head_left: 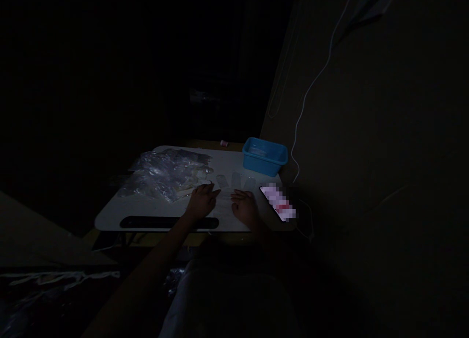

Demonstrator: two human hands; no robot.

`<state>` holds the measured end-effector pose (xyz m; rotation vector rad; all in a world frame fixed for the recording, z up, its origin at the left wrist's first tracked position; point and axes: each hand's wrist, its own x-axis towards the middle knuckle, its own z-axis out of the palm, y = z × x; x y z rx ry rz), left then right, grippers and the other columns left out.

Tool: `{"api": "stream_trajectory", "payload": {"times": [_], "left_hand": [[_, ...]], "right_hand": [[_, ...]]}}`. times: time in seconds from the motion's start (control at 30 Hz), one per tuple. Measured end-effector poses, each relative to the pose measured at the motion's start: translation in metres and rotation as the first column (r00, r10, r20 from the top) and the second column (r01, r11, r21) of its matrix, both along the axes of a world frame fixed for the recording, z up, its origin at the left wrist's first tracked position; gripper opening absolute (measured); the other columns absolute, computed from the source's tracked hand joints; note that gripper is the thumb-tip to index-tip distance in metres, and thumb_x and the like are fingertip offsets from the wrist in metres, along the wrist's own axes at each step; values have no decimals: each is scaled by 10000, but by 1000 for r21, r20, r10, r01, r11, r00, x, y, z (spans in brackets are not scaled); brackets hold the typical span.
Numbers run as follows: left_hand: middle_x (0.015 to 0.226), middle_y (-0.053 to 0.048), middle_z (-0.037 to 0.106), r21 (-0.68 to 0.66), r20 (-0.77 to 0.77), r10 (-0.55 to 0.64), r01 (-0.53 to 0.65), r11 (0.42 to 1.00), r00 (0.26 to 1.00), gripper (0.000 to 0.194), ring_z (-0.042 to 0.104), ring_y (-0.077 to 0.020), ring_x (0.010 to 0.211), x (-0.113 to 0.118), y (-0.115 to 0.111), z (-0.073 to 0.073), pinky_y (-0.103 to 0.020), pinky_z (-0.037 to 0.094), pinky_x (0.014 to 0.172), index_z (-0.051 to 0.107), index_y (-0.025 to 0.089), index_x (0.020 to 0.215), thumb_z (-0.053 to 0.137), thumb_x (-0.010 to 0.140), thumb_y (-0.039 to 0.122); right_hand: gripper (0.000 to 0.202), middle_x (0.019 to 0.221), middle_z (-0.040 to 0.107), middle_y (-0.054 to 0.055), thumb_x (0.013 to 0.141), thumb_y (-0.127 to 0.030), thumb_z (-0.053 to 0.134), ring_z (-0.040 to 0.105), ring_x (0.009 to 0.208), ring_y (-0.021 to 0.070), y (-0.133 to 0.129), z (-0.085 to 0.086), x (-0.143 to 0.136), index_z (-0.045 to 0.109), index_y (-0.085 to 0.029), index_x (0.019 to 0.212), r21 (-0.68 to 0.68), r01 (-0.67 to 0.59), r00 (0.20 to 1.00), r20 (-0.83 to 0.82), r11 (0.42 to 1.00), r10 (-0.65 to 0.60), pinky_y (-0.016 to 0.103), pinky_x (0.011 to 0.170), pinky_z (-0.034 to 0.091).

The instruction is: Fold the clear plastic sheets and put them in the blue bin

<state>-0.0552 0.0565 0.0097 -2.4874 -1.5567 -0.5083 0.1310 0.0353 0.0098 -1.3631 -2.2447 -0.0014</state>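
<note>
In dim light, my left hand (202, 201) rests low over the white table, fingers stretched out toward the middle. Opposite it, my right hand (244, 207) lies with its fingers extended, pointing left. Between the two is a thin pale, see-through sheet (224, 197), whose kind I cannot make out; both hands' fingertips are at its sides. Just beyond the fingers lie several small translucent flat pieces (236, 179). A crumpled heap of clear plastic (161, 174) spreads beside my left hand.
A blue plastic basin (264, 163) stands at the table's (110, 216) back right corner. Near the right edge lies a lit phone (277, 202). A black slot (168, 222) runs along the front. Behind sits a small reddish item (223, 143). A white cable (311, 86) hangs along the wall.
</note>
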Motion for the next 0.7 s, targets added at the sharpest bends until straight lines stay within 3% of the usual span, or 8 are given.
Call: {"api": "stream_trajectory", "payload": {"times": [0.17, 0.37, 0.7], "left_hand": [[1245, -67, 504, 0, 6, 2, -2, 1000, 1000, 380, 434, -252, 1115, 0, 0, -2, -408, 374, 883, 549, 259, 1155, 410, 802, 242], [1224, -53, 531, 31, 77, -36, 34, 999, 996, 380, 448, -221, 1109, 0, 1, -3, -390, 363, 899, 524, 243, 1176, 292, 885, 316], [1228, -67, 528, 17, 4, -30, 30, 999, 1000, 352, 451, -252, 1103, -1, 2, -4, -408, 363, 886, 566, 242, 1129, 391, 826, 277]], "right_hand": [[262, 975, 680, 50, 722, -92, 440, 550, 1043, 153, -2, 4, -2, 681, -169, 794, -30, 117, 992, -43, 993, -118, 330, 933, 287], [260, 955, 685, 55, 712, -84, 449, 557, 1032, 155, -2, 5, -2, 680, -160, 802, -30, 108, 992, -56, 994, -110, 324, 929, 294], [263, 984, 678, 23, 720, -82, 460, 557, 1042, 144, 9, 6, 2, 681, -192, 809, -62, 105, 988, -105, 993, -111, 295, 931, 357]]}}
